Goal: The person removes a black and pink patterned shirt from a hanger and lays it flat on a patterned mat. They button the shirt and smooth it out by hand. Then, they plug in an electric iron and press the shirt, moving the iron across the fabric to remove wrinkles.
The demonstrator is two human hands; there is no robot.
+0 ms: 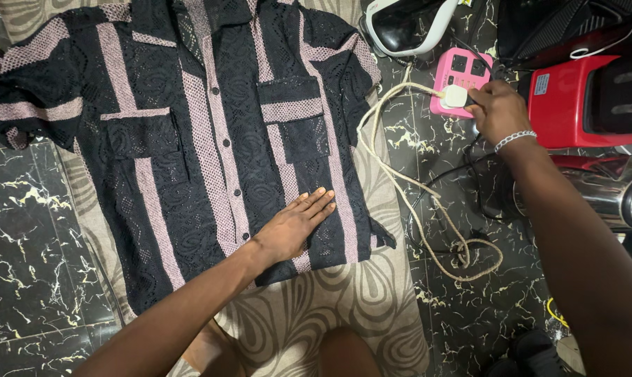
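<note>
A black lace shirt (211,119) with pink stripes and two chest pockets lies spread flat, buttoned, on a beige patterned cloth (316,314). My left hand (295,223) rests flat on the shirt's lower right front, fingers together and pointing up-right. My right hand (496,110) reaches to the right and grips a white plug (456,96) seated in a pink power strip (461,73). A cream braided cord (407,181) runs from the plug in loops down over the floor.
A white and black iron (407,24) lies above the shirt's right shoulder. A red appliance (585,98) and a shiny metal vessel (609,188) stand at the right. Black cables cross the black marble floor (30,244). My knees show at the bottom edge.
</note>
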